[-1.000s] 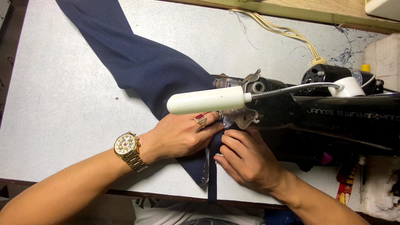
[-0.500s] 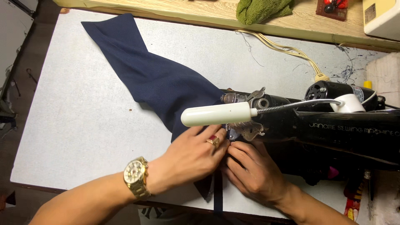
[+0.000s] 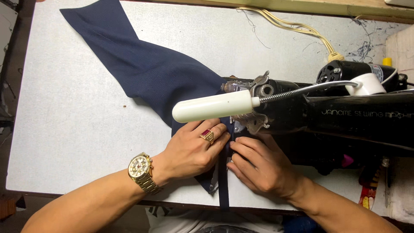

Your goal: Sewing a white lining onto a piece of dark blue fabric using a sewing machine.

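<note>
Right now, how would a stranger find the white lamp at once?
Start at the black sewing machine on the right. A bendy metal neck runs left from it to the lamp, above both hands. It is the only smooth white tube over the blue cloth.

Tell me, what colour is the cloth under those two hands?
The cloth is plain dark navy blue, seen clearly in the head view.

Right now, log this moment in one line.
left hand: flat on cloth | right hand: pinching cloth edge | sewing machine: ahead of both hands
</note>
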